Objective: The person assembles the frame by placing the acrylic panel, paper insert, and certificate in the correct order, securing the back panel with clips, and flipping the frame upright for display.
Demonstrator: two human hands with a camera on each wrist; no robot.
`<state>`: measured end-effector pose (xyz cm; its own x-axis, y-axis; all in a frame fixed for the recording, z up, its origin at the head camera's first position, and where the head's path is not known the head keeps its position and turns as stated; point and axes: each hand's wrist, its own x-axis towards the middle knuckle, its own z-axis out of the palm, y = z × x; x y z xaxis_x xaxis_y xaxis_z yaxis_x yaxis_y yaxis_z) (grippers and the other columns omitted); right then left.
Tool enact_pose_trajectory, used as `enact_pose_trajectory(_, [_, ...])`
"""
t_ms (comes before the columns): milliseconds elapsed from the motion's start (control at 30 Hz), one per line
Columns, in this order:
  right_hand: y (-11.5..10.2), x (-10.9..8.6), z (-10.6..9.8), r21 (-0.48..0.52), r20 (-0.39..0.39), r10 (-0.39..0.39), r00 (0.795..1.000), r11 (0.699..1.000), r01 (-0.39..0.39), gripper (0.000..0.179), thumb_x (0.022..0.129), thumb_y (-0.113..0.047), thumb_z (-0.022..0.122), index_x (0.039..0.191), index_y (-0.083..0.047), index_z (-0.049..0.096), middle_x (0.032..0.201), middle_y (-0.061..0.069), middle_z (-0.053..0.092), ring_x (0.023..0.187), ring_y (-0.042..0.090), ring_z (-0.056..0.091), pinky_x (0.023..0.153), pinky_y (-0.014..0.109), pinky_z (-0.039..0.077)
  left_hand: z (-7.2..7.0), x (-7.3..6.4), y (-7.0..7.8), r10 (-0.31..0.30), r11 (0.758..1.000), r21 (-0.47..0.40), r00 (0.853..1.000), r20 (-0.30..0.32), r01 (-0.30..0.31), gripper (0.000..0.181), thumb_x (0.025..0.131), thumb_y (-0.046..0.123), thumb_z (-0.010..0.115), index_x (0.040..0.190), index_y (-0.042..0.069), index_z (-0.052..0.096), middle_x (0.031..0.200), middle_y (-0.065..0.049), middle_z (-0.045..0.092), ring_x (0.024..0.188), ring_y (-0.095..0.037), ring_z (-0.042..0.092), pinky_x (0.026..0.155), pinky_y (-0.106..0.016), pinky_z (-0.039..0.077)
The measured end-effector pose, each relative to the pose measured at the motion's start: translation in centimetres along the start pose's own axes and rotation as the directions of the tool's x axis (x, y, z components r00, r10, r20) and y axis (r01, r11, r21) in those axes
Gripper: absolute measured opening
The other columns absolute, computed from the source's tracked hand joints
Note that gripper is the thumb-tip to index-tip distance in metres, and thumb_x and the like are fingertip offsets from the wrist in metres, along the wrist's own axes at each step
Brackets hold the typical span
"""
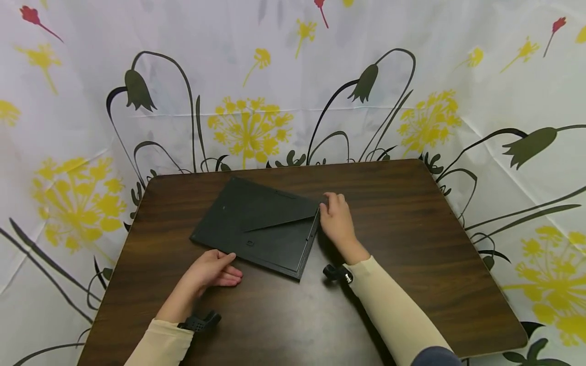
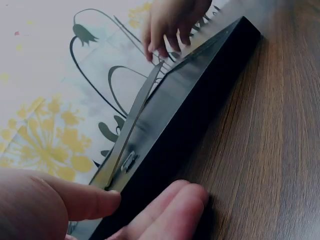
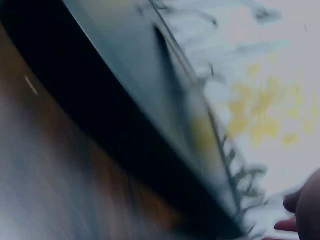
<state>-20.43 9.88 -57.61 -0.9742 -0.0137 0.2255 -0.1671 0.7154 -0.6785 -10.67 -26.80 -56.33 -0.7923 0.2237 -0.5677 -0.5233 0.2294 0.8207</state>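
Note:
A black picture frame [image 1: 270,239] lies at a slant with its back facing up. Its easel stand [image 1: 281,223] angles away from the backing, as the left wrist view also shows. My left hand [image 1: 214,270] holds the near long edge, the thumb [image 2: 95,200] on the back and the fingers [image 2: 172,210] along the frame's outer side. My right hand [image 1: 338,221] is at the frame's far right corner, fingers loosely bent by the tip of the stand; whether they touch it is unclear. In the blurred right wrist view, only part of that hand [image 3: 307,212] shows.
The frame is on a dark wood-grain table [image 1: 412,244] with rounded corners. Behind it hangs a white curtain [image 1: 293,66] printed with yellow, green and red flowers. A small black device [image 1: 338,274] sits at the right wrist, another [image 1: 201,321] at the left.

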Motion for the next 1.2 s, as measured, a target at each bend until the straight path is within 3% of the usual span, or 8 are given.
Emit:
enact_pose_trajectory(200, [3.4, 2.2, -0.4, 0.065, 0.252, 0.071, 0.965, 0.994, -0.09, 0.048, 0.116, -0.035, 0.051, 0.154, -0.006, 0.059, 0.151, 0.02, 0.055, 0.144, 0.044, 0.049, 0.119, 0.06, 0.043, 0.4, -0.1, 0.8, 0.003, 1.0, 0.009, 1.0, -0.028, -0.003, 0.044, 0.118, 0.022, 0.049, 0.134, -0.019, 0.046, 0.106, -0.023, 0.078, 0.081, -0.021, 0.082, 0.076, -0.035, 0.068])
enact_pose_trajectory(400, [3.1, 0.1, -2.1, 0.033, 0.21, 0.129, 0.969, 0.99, -0.139, 0.044, 0.116, -0.041, 0.051, 0.13, -0.003, 0.068, 0.132, 0.017, 0.062, 0.125, 0.039, 0.062, 0.109, 0.056, 0.049, 1.6, -0.5, 1.6, 0.047, 0.998, -0.027, 0.997, -0.056, -0.048, 0.042, 0.116, 0.021, 0.054, 0.136, -0.013, 0.04, 0.125, -0.031, 0.068, 0.087, -0.024, 0.081, 0.081, -0.035, 0.067])
enact_pose_trajectory(500, [2.6, -1.3, -2.7, -0.028, 0.208, 0.171, 0.963, 0.985, -0.169, 0.047, 0.115, -0.048, 0.048, 0.123, -0.007, 0.069, 0.125, 0.013, 0.063, 0.114, 0.035, 0.065, 0.102, 0.054, 0.051, 2.6, -0.9, 1.9, 0.077, 0.997, -0.028, 0.996, -0.037, -0.078, 0.058, 0.116, 0.02, 0.054, 0.149, -0.019, 0.026, 0.14, -0.039, 0.056, 0.099, -0.026, 0.079, 0.086, -0.035, 0.067])
enact_pose_trajectory(667, [2.1, -3.4, -3.5, -0.113, 0.246, 0.165, 0.955, 0.984, -0.14, 0.055, 0.116, -0.055, 0.041, 0.136, -0.013, 0.07, 0.13, 0.014, 0.064, 0.121, 0.038, 0.067, 0.106, 0.059, 0.052, 4.2, -1.4, 1.9, 0.116, 0.99, -0.081, 0.993, 0.022, -0.114, 0.084, 0.116, 0.015, 0.052, 0.16, -0.024, -0.008, 0.159, -0.045, 0.03, 0.127, -0.036, 0.065, 0.1, -0.038, 0.063])
enact_pose_trajectory(767, [2.0, -4.3, -3.8, -0.149, 0.258, 0.155, 0.953, 0.982, -0.119, 0.061, 0.117, -0.057, 0.035, 0.146, -0.014, 0.067, 0.14, 0.017, 0.066, 0.131, 0.042, 0.064, 0.112, 0.061, 0.049, 5.0, -1.3, 1.8, 0.128, 0.979, -0.163, 0.992, 0.018, -0.124, 0.082, 0.116, 0.011, 0.05, 0.16, -0.026, -0.008, 0.162, -0.045, 0.022, 0.131, -0.036, 0.056, 0.107, -0.036, 0.059])
enact_pose_trajectory(833, [1.9, -4.8, -4.0, -0.146, 0.278, 0.179, 0.944, 0.979, -0.143, 0.063, 0.117, -0.058, 0.032, 0.147, -0.014, 0.065, 0.142, 0.018, 0.068, 0.117, 0.04, 0.073, 0.104, 0.057, 0.055, 5.3, -1.1, 1.7, 0.135, 0.969, -0.212, 0.991, 0.011, -0.129, 0.078, 0.116, 0.009, 0.048, 0.16, -0.027, -0.005, 0.165, -0.045, 0.015, 0.136, -0.037, 0.048, 0.112, -0.036, 0.054])
enact_pose_trajectory(1000, [1.6, -6.0, -4.9, 0.005, 0.394, 0.297, 0.87, 0.946, -0.325, 0.066, 0.115, -0.063, 0.033, 0.158, -0.018, 0.057, 0.156, 0.022, 0.06, 0.062, 0.029, 0.073, 0.066, 0.042, 0.062, 5.9, -1.1, 1.5, 0.135, 0.948, -0.29, 0.991, -0.013, -0.133, 0.075, 0.114, 0.005, 0.048, 0.164, -0.022, -0.001, 0.175, -0.04, 0.003, 0.159, -0.045, 0.021, 0.128, -0.051, 0.031])
enact_pose_trajectory(1200, [2.5, -6.7, -5.4, 0.27, 0.508, 0.357, 0.784, 0.798, -0.539, 0.067, 0.116, -0.057, 0.038, 0.167, -0.014, 0.046, 0.17, 0.024, 0.043, 0.063, 0.029, 0.073, 0.061, 0.041, 0.065, 6.6, -1.1, 1.6, 0.116, 0.948, -0.298, 0.993, -0.012, -0.114, 0.083, 0.112, 0.008, 0.053, 0.17, -0.008, -0.004, 0.177, -0.037, -0.004, 0.167, -0.047, 0.0, 0.131, -0.064, 0.016])
